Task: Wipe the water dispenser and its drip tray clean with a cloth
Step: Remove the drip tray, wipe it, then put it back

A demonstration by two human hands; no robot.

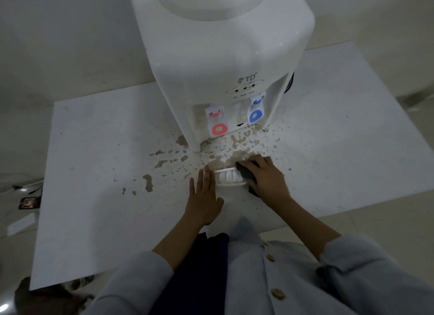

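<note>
A white tabletop water dispenser (pixel 218 56) stands at the back of a white table (pixel 94 150), with a red tap (pixel 217 123) and a blue tap (pixel 256 111). The white slotted drip tray (pixel 229 177) lies out on the table in front of it. My right hand (pixel 265 176) presses a dark cloth (pixel 245 171) onto the tray's right end. My left hand (pixel 204 195) lies flat with fingers apart against the tray's left end. Brown stains (pixel 178 157) spatter the table around the dispenser's base.
The table's front edge runs close to my body, and its left edge drops to the floor. A phone (pixel 29 203) and white cables lie on the floor at the left. A wall rises behind the dispenser.
</note>
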